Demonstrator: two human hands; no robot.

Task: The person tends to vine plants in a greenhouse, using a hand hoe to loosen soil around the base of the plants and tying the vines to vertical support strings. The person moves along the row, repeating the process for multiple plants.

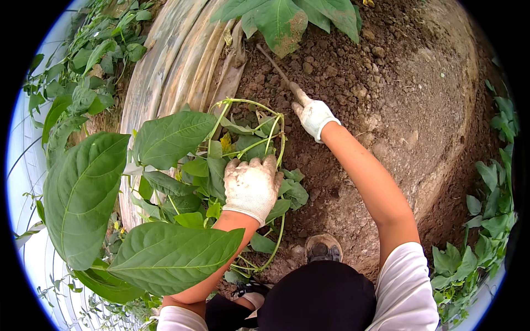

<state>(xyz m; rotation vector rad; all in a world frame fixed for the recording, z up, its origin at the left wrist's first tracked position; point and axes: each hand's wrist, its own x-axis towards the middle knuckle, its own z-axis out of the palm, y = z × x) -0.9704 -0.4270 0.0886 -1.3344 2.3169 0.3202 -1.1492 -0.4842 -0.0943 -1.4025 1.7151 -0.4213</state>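
Observation:
My left hand, in a soiled white knit glove, is curled into a bundle of green vines with stems looping above its fingers. Its fingertips are partly hidden by the foliage. My right hand, gloved the same way, grips a thin brown rod-like handle. The far end of this handle reaches up and left over loose soil, beside a large soil-dusted leaf; whether it carries a blade cannot be seen. Broad leaves hang across my left forearm.
Wrinkled, dirty plastic sheeting covers the ground on the left. Crumbly brown soil borders a packed dirt path. Leafy plants line the right edge, and more vines grow at the upper left. A shoe stands on the soil below.

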